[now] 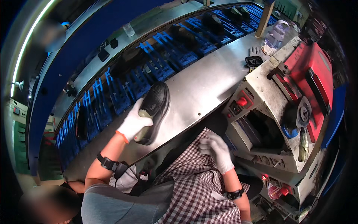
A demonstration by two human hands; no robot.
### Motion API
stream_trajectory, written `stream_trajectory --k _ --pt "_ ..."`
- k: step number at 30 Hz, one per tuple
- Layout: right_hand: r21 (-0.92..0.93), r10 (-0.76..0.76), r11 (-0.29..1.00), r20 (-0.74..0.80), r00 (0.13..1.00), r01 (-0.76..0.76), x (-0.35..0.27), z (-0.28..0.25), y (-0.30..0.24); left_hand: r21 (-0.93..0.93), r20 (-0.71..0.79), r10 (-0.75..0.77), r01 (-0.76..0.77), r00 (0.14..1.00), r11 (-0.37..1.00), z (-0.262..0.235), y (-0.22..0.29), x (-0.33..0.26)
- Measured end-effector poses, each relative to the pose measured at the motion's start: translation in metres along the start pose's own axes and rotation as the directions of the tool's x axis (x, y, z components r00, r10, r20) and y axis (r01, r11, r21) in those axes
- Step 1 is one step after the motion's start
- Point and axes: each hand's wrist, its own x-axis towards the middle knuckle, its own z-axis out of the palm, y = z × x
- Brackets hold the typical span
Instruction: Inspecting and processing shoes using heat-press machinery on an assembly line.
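Observation:
My left hand (134, 121), in a white glove with an orange cuff edge, grips a black shoe (156, 102) by its heel end. The shoe tilts over the metal table's near edge, its rounded toe pointing away from me. A pale greenish shoe last (143, 123) shows in its opening, partly hidden by my fingers. My right hand (216, 149), gloved in white, hovers by the checkered apron (197, 164) on my lap. Its fingers are loosely bent and a little apart, with nothing visible in them.
A metal table (205, 89) runs beside a conveyor with blue racks (160, 69) carrying some dark shoes. To the right stands a white-and-red machine (253, 108). A grey glove (257, 52) and a clear plastic jug (276, 35) lie near it. Another person (48, 203) is at lower left.

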Motion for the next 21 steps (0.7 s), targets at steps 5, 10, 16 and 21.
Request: stream_trajectory --k 5,10,16,21 --pt "-0.031 0.202 0.979 0.270 0.942 -0.201 0.031 0.037 0.004 -0.103 -0.161 -0.089 0.073 0.983 0.992 0.086 0.006 -0.027" --pt "0.252 -0.084 0.968 0.305 0.949 0.004 0.036 0.058 0.012 0.040 -0.106 0.117 -0.113 0.988 0.993 0.135 -0.002 -0.042" --pt "-0.111 -0.163 0.977 0.157 0.974 0.181 0.024 0.043 0.011 0.097 -0.140 0.427 -0.416 0.894 0.904 0.161 -0.027 -0.047" --pt "-0.133 -0.268 0.948 0.146 0.952 0.288 0.033 0.043 0.013 0.073 -0.083 0.433 -0.428 0.898 0.901 0.160 -0.037 -0.052"
